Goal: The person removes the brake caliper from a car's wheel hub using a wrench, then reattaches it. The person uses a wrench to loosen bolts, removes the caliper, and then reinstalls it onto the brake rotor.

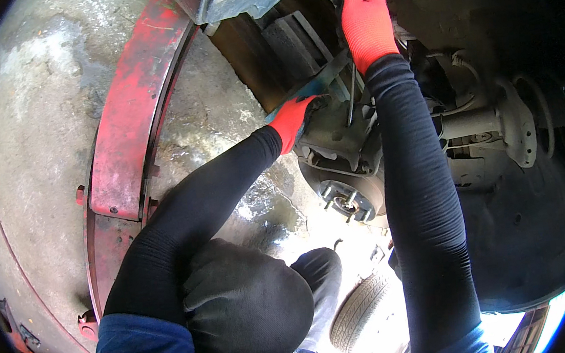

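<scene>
My left hand [294, 122], in a red glove with black fingers, is closed at the edge of the dark brake assembly [336, 134]. What lies inside its fingers is hidden. Farther up, my right hand [366, 20], in a matching glove, is closed in a fist under the car body. I cannot make out what it holds. A thin metal rod [352, 95] slants between the two hands, and its upper end runs close below the right one. Below the brake assembly sits the bare wheel hub [345, 202] with its studs showing.
A red lift arm [130, 116] runs along the left over the stained concrete floor [37, 166]. To the right are the suspension strut [474, 122] and its coil spring [543, 114]. A loose tire [360, 312] lies below, beyond my bent knee [254, 302].
</scene>
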{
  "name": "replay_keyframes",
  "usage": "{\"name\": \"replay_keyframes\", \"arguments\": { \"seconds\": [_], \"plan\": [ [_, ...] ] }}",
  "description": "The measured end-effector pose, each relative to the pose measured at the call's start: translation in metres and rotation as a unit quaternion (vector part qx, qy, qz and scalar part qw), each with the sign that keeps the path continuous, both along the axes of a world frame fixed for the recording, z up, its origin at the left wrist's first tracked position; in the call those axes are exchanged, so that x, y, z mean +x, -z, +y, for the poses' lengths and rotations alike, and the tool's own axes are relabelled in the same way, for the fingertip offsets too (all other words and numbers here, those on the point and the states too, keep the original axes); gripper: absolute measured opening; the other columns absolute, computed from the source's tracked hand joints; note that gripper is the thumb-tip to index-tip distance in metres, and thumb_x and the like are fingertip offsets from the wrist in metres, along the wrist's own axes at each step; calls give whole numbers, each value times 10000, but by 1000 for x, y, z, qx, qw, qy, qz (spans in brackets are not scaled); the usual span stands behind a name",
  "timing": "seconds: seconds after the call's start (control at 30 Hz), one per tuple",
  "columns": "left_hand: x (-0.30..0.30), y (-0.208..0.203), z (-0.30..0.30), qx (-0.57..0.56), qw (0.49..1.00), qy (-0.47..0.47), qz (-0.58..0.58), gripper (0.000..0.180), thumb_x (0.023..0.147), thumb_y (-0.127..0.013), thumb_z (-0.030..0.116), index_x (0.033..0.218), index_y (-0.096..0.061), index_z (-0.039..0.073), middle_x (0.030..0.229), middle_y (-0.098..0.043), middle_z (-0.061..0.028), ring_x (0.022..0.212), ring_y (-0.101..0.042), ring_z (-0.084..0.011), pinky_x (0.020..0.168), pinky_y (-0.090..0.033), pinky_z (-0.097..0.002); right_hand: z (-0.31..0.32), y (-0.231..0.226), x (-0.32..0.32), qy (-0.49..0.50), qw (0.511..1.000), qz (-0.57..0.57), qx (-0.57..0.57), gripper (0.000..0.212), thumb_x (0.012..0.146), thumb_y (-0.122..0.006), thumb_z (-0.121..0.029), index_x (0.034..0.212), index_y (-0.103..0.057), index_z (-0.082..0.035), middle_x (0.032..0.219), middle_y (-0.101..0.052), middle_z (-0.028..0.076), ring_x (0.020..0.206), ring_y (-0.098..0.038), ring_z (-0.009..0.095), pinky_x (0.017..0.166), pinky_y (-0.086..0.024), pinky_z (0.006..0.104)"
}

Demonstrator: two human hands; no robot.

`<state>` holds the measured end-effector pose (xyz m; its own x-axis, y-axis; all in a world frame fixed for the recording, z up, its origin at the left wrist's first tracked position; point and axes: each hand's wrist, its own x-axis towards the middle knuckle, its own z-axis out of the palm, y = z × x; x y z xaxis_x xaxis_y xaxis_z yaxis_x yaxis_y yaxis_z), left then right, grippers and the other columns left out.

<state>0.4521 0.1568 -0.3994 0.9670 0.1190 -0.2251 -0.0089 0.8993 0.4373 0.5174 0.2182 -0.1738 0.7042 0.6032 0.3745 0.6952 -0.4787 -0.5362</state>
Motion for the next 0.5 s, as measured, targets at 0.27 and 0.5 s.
{"name": "replay_keyframes", "arguments": {
  "seconds": [0.27,0.5],
  "plan": [
    [-12,-14,4,-14,1000,2,-7,469,1000,-556,352,1350,-587,42,1278,-651,-94,1130,-613,-186,1003,-468,-326,-4,4,17,7,991,128,25,417,951,-585,-344,1038,-668,56,936,-708,186,865,-647,307,866,-488,373],
    [-18,-18,-14,-56,995,86,9,521,1020,-503,403,1406,-547,56,1358,-607,-60,1199,-579,-159,1048,-433,-312,-29,-56,122,-2,994,-79,-77,484,1004,-549,-353,1292,-575,34,1141,-680,139,998,-640,240,816,-520,347]
  ]
}}
